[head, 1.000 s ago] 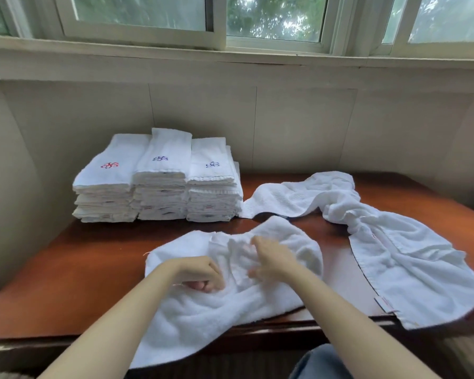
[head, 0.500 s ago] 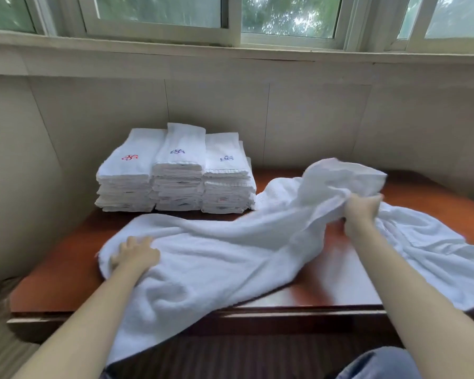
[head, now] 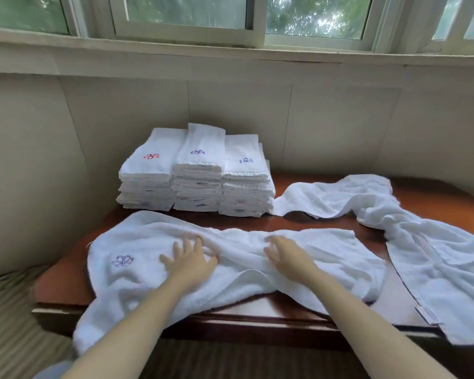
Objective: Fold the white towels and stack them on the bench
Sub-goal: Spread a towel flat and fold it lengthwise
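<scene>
Head view: left hand (head: pixel 192 262) and right hand (head: pixel 288 257) flat on spread towel (head: pixel 337 253).

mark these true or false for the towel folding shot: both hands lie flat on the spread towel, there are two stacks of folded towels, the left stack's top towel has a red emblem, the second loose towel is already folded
1. Both hands, left hand and right hand, lie flat on the spread towel: true.
2. Two stacks of folded towels: false, the folded towel stacks are three, side by side.
3. The left stack's top towel bears a red emblem: true.
4. The second loose towel is folded: false, it lies crumpled across the bench, its end hanging over the front edge.
</scene>
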{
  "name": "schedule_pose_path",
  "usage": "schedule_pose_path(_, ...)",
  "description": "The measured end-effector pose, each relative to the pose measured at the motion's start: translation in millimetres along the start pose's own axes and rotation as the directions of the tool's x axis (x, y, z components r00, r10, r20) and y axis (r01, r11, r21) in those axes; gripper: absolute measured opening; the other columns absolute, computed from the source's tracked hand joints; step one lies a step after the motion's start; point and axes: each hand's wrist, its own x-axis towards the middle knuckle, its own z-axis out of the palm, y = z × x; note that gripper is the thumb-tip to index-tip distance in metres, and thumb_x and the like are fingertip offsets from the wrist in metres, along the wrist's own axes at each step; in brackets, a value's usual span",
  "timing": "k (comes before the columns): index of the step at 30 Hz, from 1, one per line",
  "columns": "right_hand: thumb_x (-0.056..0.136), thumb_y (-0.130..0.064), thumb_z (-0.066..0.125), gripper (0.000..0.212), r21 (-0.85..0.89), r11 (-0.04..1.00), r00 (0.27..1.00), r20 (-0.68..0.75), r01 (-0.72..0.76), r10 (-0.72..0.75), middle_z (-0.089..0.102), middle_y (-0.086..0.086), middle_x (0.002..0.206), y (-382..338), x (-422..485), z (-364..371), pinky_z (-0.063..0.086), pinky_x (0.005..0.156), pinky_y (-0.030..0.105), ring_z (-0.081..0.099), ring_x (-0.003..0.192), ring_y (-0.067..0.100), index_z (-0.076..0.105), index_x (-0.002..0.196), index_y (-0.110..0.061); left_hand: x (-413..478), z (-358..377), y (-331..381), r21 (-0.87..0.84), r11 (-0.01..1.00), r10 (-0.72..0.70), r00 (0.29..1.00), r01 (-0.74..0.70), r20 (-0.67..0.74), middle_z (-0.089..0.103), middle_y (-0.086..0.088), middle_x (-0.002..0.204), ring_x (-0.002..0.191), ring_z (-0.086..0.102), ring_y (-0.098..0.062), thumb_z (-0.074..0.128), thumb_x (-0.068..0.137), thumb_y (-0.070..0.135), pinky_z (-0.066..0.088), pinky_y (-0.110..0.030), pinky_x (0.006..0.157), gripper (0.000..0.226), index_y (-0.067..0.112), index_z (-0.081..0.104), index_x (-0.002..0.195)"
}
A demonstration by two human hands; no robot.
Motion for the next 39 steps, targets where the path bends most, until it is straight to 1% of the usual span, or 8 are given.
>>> schedule_pose_path(6,0.094,-0.062,0.024,0.058,-0.140,0.990,0.987,0.160,0.021,0.002,0.015,0.000,0.159,16,8,29,0.014,0.116,0.041,0.008,0.147,0.019,0.032,0.145,-0.034,20,1,-48,0.094,0.972,0.219,0.975,-0.214,-0.044,-0.002,0.010,0.160,0.147,0.000,-0.014,0.019,0.095,0.061,0.000,-0.058,0.113,0.059,0.042,0.008,0.150)
schedule_pose_path(15,0.092,-0.029,0.050,0.047,-0.148,0.873,0.877,-0.213,-0.465,0.431,0.042,0.020,0.134,83,4,-10,0.034,0.103,0.046,0.038,0.125,0.038,0.050,0.127,0.001,25,-14,-79,-0.079,0.961,0.243,0.945,-0.265,-0.220,0.033,0.002,0.153,0.140,0.029,-0.015,0.036,0.101,0.033,0.022,-0.036,0.115,0.048,0.020,0.033,0.147)
schedule_pose_path(18,0.077,0.008,0.058,0.038,-0.140,0.913,0.843,-0.457,-0.382,0.282,0.051,0.033,0.105,77,0,-11,0.039,0.086,0.052,0.047,0.102,0.047,0.053,0.114,0.015,28,-29,-65,-0.042,0.991,0.107,0.952,-0.125,-0.288,0.058,-0.008,0.124,0.104,0.055,-0.027,0.037,0.098,0.027,0.046,-0.034,0.082,0.056,0.025,0.016,0.151)
schedule_pose_path(22,0.059,0.027,0.048,0.042,-0.121,0.946,0.700,-0.701,-0.299,0.132,0.049,0.032,0.092,68,5,-33,0.036,0.085,0.055,0.047,0.088,0.048,0.052,0.099,0.016,43,-55,-33,0.074,0.987,0.156,0.952,-0.141,-0.263,0.047,-0.002,0.064,0.051,0.039,-0.017,0.039,0.096,0.022,0.028,-0.026,0.044,0.073,0.042,-0.007,0.149)
schedule_pose_path(27,0.064,0.024,0.050,0.035,-0.252,0.941,0.596,-0.800,-0.226,-0.071,0.051,0.031,0.089,64,22,-86,0.032,0.083,0.050,0.051,0.085,0.048,0.057,0.096,0.012,64,-79,-5,0.197,0.958,0.234,0.965,-0.208,-0.119,0.033,-0.008,0.134,0.116,0.041,-0.027,0.050,0.089,0.017,0.046,-0.035,0.072,0.058,0.037,0.035,0.141)
schedule_pose_path(30,0.063,0.023,0.051,0.034,-0.290,0.936,0.556,-0.820,-0.199,-0.136,0.053,0.028,0.082,57,27,-109,0.041,0.074,0.051,0.052,0.077,0.044,0.061,0.093,0.008,74,-81,-1,0.139,0.927,0.332,0.935,-0.347,0.123,0.051,-0.004,0.116,0.111,0.045,-0.022,0.058,0.080,0.013,0.045,-0.032,0.079,0.020,0.032,0.058,0.076)
schedule_pose_path(33,0.065,0.017,0.051,0.037,-0.342,0.896,0.682,-0.729,-0.284,-0.063,0.055,0.022,0.082,55,32,-122,0.034,0.070,0.042,0.055,0.076,0.039,0.059,0.100,0.005,76,-83,-1,-0.081,0.928,0.372,0.916,-0.364,0.149,0.041,0.004,0.066,0.062,0.039,-0.014,0.066,0.075,0.013,0.027,-0.025,0.051,0.035,0.021,0.036,0.058)
schedule_pose_path(39,0.077,0.011,0.046,0.038,-0.334,0.809,0.759,-0.620,-0.484,0.198,0.064,0.015,0.090,59,34,-130,0.033,0.086,0.036,0.063,0.079,0.032,0.042,0.113,-0.001,68,-120,-19,-0.018,0.952,0.292,0.922,-0.306,-0.256,0.053,0.005,0.076,0.081,0.054,-0.021,0.064,0.085,0.041,0.033,-0.029,0.061,0.034,0.022,0.040,0.070)
